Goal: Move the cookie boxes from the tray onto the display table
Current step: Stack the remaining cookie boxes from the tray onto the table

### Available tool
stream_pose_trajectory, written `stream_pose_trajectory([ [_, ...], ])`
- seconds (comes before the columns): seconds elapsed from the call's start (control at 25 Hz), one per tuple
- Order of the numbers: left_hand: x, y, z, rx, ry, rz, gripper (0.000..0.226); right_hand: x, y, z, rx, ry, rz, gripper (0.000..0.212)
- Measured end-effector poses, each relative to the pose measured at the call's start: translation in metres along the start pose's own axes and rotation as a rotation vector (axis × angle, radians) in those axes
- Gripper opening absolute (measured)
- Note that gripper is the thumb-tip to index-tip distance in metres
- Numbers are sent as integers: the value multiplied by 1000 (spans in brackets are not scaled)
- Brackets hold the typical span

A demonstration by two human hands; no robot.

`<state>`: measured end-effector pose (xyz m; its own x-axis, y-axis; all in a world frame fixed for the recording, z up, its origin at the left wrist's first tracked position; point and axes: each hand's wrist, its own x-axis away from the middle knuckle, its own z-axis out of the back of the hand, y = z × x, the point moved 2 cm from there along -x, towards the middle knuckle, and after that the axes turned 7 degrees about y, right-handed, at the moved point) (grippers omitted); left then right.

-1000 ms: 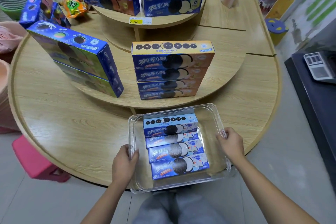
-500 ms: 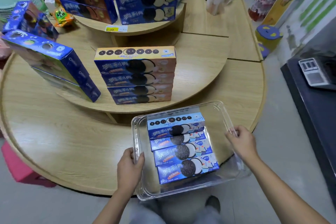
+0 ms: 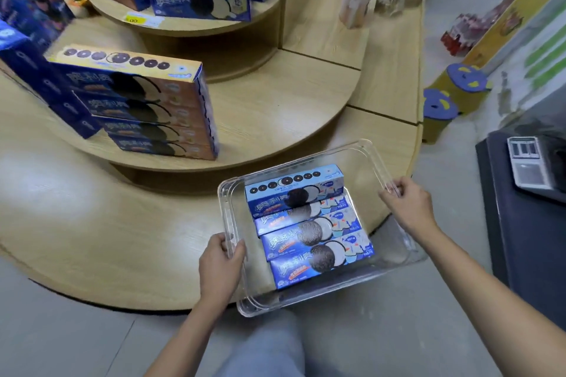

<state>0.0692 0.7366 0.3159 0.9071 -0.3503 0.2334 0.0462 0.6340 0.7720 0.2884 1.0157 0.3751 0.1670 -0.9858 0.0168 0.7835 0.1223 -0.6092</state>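
Four cookie boxes (image 3: 309,226) lie shingled in the clear tray (image 3: 228,202), between the two hands. They look light, stiff cardboard, glossy and likely slippery; best pinched across the long edges. Left hand (image 3: 219,266) fingers clasp the near-left rim, right hand (image 3: 409,208) fingers the far-right rim. Beyond lies the wooden surface (image 3: 92,223).

tray (image 3: 379,162) shifted right w/ both hands, near end now past table (image 3: 92,239) edge
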Motion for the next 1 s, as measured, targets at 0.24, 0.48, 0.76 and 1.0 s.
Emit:
stream_pose_trajectory([
  [0.24, -10, 18, -48, -24, 30, 61, 24, -62, 10, -16, -23, -69, 38, 19],
  [0.48, -15, 35, -80, -67, 54, 138, 26, -111, 18, -25, -36, -142, 54, 17],
  [0.76, -1, 52, -107, -71, 141, 270, 27, -153, 18, -34, -4, -288, 165, 19],
  [1.0, 18, 63, -121, -120, 246, 341, 29, -170, 17, -42, -15, -398, 256, 20],
])
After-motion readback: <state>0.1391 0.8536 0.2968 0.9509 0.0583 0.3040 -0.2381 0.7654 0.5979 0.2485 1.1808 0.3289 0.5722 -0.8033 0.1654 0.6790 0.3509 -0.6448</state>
